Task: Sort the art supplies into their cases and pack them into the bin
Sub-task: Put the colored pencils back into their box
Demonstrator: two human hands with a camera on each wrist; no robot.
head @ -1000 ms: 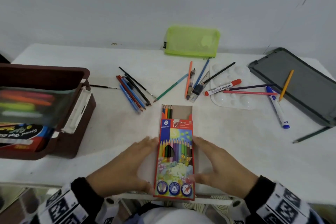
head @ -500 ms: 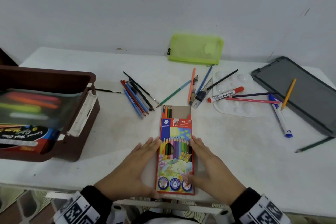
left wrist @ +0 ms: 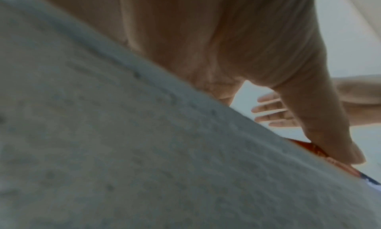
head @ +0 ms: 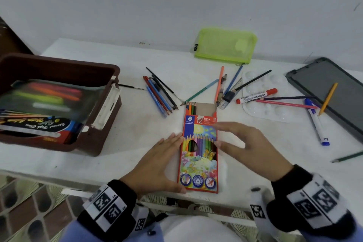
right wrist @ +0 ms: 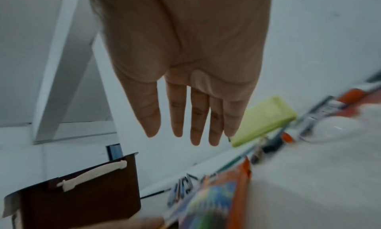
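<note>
A colourful cardboard pencil box (head: 199,153) lies flat near the table's front edge, its top flap open with a few pencils (head: 191,108) showing. My left hand (head: 157,165) lies flat against the box's left side, fingers straight, thumb at the bottom corner (left wrist: 338,144). My right hand (head: 245,143) hovers above the box's right side, fingers spread and straight (right wrist: 193,115), holding nothing. Loose coloured pencils (head: 160,94) lie fanned beyond the box. The brown bin (head: 92,124) at left holds marker packs.
A lime mesh pouch (head: 225,45) rests against the wall. More pencils, a ruler and a red whiteboard marker (head: 256,95) lie on and around a white palette (head: 263,108). A blue marker (head: 318,125) and a grey lid (head: 334,92) with an orange pencil are at right.
My right hand has lifted off the box's right side and now hovers above it with fingers spread. The left hand stays against the box. The box has not moved.
</note>
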